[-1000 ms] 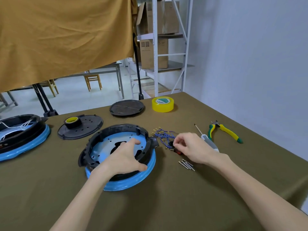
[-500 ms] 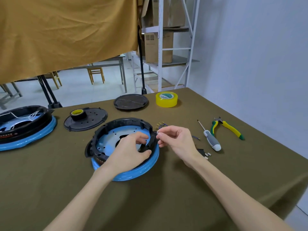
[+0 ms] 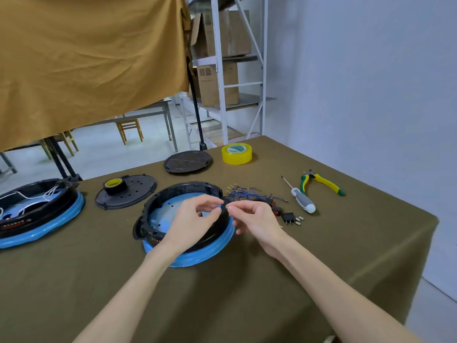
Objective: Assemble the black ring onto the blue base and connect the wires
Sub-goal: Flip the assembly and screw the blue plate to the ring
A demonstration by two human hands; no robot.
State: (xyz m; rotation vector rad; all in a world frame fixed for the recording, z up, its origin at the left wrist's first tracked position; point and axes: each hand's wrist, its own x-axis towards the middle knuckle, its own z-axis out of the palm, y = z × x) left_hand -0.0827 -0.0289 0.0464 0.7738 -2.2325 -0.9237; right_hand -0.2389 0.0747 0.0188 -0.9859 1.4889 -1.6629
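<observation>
The black ring sits on the blue base in the middle of the olive table. My left hand reaches across the ring's inside, thumb and forefinger pinching the ring's right wall. My right hand meets it from outside, fingertips pinched on a thin wire end at that same spot. What lies between the fingertips is too small to make out. A loose bundle of blue wires with gold terminals lies just behind the right hand.
A second black-and-blue unit stands at the left. Behind are a black perforated disc with a tape roll, a black lid and yellow tape. To the right lie a screwdriver, pliers and a black switch.
My right hand left the wire pile and came to the ring's right wall. My left hand slid from the ring's near side to pinch that same wall.
</observation>
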